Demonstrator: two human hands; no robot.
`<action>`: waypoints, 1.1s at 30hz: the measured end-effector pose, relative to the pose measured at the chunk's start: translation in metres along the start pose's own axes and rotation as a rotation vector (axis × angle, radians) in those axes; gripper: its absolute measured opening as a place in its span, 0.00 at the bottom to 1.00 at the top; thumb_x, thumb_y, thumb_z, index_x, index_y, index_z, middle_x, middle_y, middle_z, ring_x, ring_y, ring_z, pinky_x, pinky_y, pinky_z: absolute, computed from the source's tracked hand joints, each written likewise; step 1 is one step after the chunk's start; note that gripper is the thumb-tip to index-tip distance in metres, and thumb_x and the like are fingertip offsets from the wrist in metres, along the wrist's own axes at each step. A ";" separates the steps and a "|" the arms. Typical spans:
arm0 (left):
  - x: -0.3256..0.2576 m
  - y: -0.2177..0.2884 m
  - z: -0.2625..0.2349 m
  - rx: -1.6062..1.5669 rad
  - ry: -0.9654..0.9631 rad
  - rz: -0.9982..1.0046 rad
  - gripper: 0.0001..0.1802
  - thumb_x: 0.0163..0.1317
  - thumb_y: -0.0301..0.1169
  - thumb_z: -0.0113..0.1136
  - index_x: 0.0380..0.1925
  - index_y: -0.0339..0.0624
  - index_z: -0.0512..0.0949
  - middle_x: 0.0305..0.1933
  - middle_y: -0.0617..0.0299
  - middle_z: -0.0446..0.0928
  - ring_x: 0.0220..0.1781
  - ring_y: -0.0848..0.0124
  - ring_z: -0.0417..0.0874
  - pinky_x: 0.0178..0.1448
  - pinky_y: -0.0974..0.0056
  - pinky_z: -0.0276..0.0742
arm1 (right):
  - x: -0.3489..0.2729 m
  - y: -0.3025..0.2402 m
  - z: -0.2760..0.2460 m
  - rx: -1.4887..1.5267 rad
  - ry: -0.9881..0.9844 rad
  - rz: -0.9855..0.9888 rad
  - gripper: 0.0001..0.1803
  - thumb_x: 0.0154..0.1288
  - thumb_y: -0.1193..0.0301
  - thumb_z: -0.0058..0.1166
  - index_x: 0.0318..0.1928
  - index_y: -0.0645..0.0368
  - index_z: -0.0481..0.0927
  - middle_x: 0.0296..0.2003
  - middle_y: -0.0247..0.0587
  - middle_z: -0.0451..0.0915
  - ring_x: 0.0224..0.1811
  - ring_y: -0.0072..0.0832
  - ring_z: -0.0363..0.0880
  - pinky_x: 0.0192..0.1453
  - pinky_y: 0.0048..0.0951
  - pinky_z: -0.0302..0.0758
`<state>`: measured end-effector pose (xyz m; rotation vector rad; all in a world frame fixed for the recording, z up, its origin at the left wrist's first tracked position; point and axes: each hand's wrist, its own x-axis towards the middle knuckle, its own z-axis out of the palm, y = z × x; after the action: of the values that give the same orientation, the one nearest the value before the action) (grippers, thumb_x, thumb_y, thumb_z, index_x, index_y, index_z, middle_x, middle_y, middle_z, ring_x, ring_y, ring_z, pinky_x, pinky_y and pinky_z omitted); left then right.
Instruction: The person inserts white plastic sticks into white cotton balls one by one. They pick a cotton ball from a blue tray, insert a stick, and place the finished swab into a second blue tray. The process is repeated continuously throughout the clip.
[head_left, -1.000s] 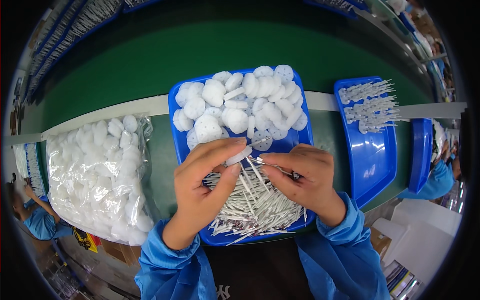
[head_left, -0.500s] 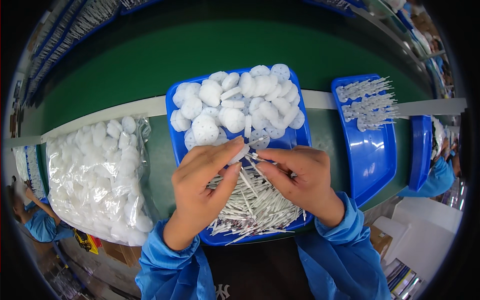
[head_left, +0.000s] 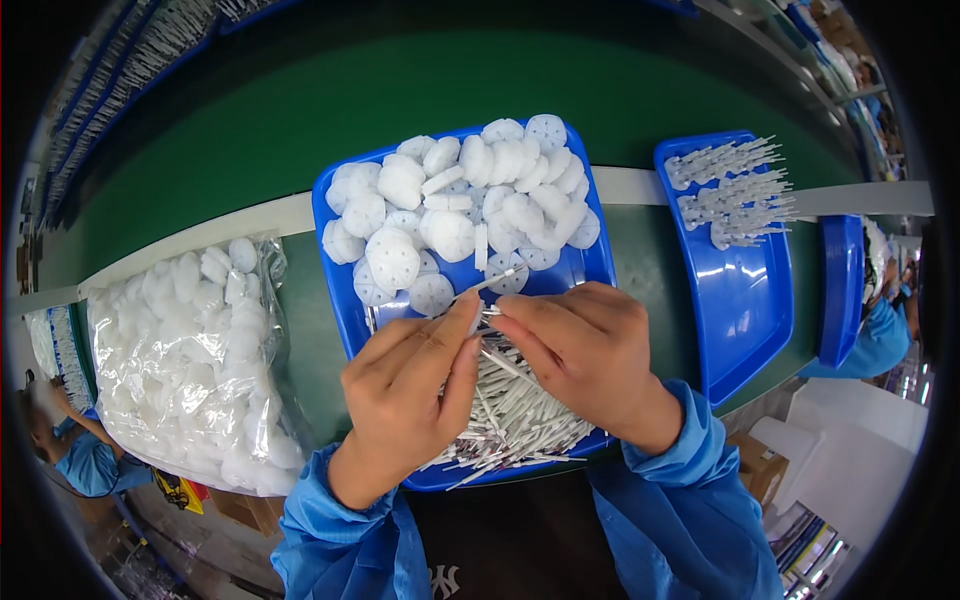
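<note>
My left hand [head_left: 400,400] is closed in a pinch round a white disc [head_left: 477,319], which is turned nearly edge-on and mostly hidden by the fingers. A thin white stick [head_left: 497,281] juts up and away from it. Close against the disc, my right hand [head_left: 590,350] pinches the end of a small white stick [head_left: 490,312]. Both hands are over a blue tray [head_left: 328,262]. Its far half holds a heap of round white discs with small holes [head_left: 447,233]; beneath my hands lies a pile of loose white sticks [head_left: 520,420].
On the left lies a clear plastic bag of white discs [head_left: 190,370]. A blue tray [head_left: 740,330] at right holds discs with sticks [head_left: 735,205] at its far end. Another blue tray [head_left: 842,290] stands beyond. Co-workers' blue sleeves [head_left: 90,465] show at both sides.
The view has shifted slightly. The disc in my left hand is turned more edge-on, and my right fingers have closed in nearer to it. The protruding stick now points more to the right.
</note>
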<state>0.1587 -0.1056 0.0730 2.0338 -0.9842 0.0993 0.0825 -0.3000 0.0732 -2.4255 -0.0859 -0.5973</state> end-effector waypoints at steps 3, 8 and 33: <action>-0.002 0.003 -0.001 -0.023 -0.005 -0.038 0.23 0.61 0.19 0.74 0.58 0.33 0.90 0.34 0.52 0.89 0.34 0.62 0.89 0.40 0.61 0.83 | -0.001 -0.002 0.000 0.014 -0.014 -0.005 0.10 0.64 0.72 0.77 0.44 0.57 0.89 0.29 0.35 0.90 0.25 0.36 0.88 0.31 0.36 0.80; 0.001 -0.002 -0.007 -0.253 -0.036 -0.204 0.25 0.59 0.25 0.81 0.59 0.38 0.90 0.45 0.54 0.92 0.42 0.60 0.89 0.44 0.61 0.84 | -0.005 0.000 -0.005 0.176 -0.113 0.156 0.14 0.63 0.72 0.78 0.48 0.57 0.90 0.35 0.37 0.92 0.31 0.37 0.90 0.38 0.35 0.84; 0.006 -0.003 -0.004 -0.175 0.090 0.105 0.33 0.45 0.29 0.87 0.57 0.43 0.90 0.56 0.60 0.91 0.50 0.59 0.86 0.53 0.59 0.83 | -0.006 0.013 -0.008 1.059 -0.257 0.336 0.21 0.71 0.82 0.69 0.61 0.64 0.79 0.52 0.40 0.86 0.53 0.23 0.88 0.61 0.29 0.81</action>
<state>0.1666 -0.1052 0.0761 1.8035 -1.0075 0.1536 0.0760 -0.3147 0.0691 -1.4145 -0.0720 -0.0266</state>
